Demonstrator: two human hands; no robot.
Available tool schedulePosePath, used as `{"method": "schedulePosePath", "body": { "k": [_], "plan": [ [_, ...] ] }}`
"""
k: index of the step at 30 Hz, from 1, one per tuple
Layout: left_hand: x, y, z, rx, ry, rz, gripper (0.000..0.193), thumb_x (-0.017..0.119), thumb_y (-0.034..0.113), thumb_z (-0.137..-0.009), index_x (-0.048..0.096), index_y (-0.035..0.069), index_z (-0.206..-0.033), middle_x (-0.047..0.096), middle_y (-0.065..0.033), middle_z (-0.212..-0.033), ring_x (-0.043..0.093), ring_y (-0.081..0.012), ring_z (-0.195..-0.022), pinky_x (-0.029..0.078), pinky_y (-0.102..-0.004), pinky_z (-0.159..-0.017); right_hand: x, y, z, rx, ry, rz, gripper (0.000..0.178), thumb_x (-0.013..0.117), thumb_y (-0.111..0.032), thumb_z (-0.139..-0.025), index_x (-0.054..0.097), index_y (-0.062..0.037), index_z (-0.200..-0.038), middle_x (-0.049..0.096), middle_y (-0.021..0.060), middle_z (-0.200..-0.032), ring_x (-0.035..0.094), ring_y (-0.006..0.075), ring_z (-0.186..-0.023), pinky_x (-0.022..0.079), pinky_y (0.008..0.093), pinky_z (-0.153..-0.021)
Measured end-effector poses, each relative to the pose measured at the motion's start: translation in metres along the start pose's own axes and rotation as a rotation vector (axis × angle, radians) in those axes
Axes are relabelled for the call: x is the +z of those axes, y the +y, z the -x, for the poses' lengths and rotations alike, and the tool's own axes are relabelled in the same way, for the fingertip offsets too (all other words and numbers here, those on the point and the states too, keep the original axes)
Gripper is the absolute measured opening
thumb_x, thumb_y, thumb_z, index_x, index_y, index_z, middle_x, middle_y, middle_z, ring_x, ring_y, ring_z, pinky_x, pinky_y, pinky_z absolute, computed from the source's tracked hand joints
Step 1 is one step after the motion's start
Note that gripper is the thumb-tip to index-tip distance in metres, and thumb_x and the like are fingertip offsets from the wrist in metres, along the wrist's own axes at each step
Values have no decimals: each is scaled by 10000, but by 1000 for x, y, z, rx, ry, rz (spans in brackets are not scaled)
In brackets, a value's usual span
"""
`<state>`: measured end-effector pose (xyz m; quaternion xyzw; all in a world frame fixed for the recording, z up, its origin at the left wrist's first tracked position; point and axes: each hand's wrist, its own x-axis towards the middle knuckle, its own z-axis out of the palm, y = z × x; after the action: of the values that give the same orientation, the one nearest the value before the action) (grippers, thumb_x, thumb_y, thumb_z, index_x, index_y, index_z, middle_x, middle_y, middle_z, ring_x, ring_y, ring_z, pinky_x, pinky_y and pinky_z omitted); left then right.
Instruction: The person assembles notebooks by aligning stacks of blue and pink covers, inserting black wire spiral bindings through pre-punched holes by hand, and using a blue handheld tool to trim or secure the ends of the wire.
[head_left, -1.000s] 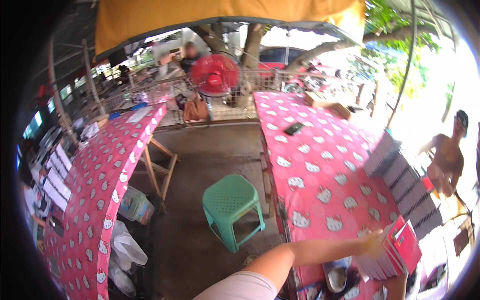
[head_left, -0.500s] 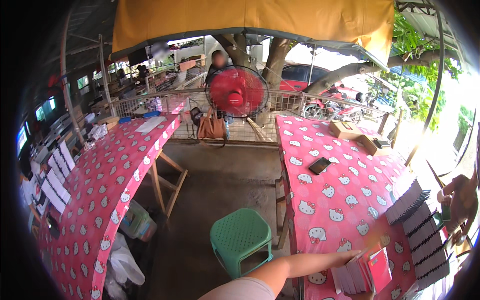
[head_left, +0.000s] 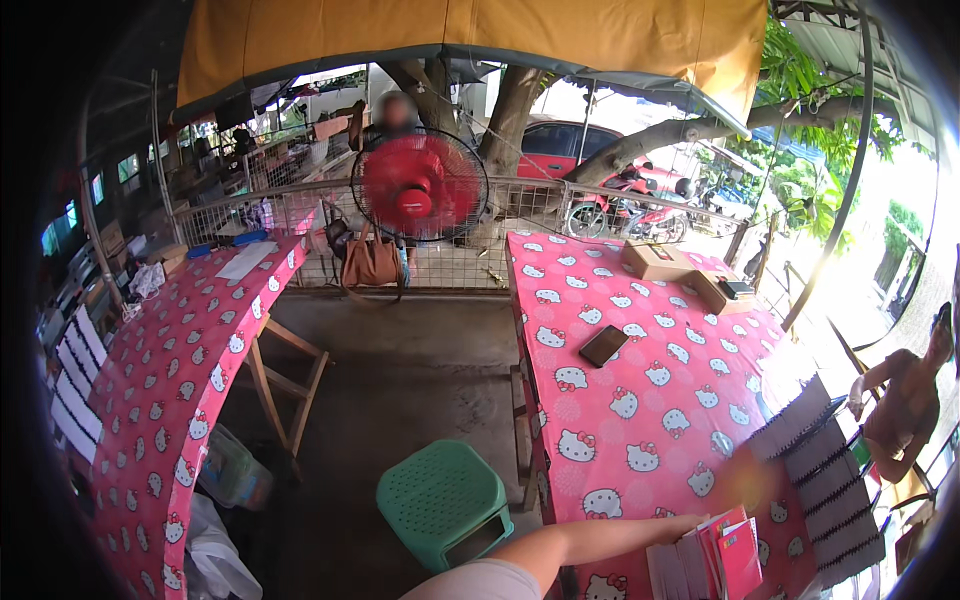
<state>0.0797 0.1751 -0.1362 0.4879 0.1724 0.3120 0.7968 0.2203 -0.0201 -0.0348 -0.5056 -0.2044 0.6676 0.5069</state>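
My left arm reaches in from the lower edge toward the right-hand table. My left hand (head_left: 686, 524) is closed at the far end of a bundle of notebooks (head_left: 706, 562) with red and pink covers, its fingertips partly hidden by them. The bundle stands on edge on the pink, cat-patterned tablecloth (head_left: 640, 400), its covers fanned at the right side. My right hand is out of view. Right of the bundle, several rows of dark spiral-bound notebooks (head_left: 828, 490) lie overlapped along the table's edge.
A dark phone (head_left: 604, 345) and two cardboard boxes (head_left: 655, 261) lie farther up this table. A green stool (head_left: 443, 497) stands between it and the left table (head_left: 165, 400). Ahead are a red fan (head_left: 420, 188) and a brown bag (head_left: 371, 264). Another person (head_left: 905, 405) is at the far right.
The whole view has shifted, so the tables, stool and fan appear farther left. My left hand stays at the notebooks. A bit of my right hand at the lower edge has gone out of view.
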Motion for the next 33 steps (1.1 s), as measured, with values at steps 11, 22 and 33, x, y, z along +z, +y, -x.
{"method": "schedulePosePath", "body": {
  "k": [11, 22, 33],
  "plan": [
    [40, 83, 46, -323, -35, 111, 751, 324, 715, -898, 458, 158, -1383, 437, -76, -1438, 351, -218, -1346, 384, -474, -1024, -30, -2, -6, 11, 64, 52, 666, 452, -455, -894, 357, -36, -1403, 458, 209, -1365, 481, 460, -1175, 452, 664, -854],
    [39, 67, 48, -165, -51, 167, 845, 378, 744, -862, 362, 139, -1451, 343, -71, -1502, 337, -246, -1366, 368, -458, -1058, 4, -4, -24, 74, 158, -155, 589, 468, -414, -882, 457, -70, -1360, 532, 157, -1310, 536, 397, -1158, 497, 631, -819],
    [52, 68, 64, -171, -114, 324, 690, 421, 637, -918, 500, 92, -1334, 537, -93, -1316, 520, -184, -1175, 424, -359, -972, -40, 18, -31, -22, 126, -136, 762, 479, -565, -867, 316, -88, -1438, 381, 164, -1427, 384, 410, -1280, 395, 634, -939]
  ]
}}
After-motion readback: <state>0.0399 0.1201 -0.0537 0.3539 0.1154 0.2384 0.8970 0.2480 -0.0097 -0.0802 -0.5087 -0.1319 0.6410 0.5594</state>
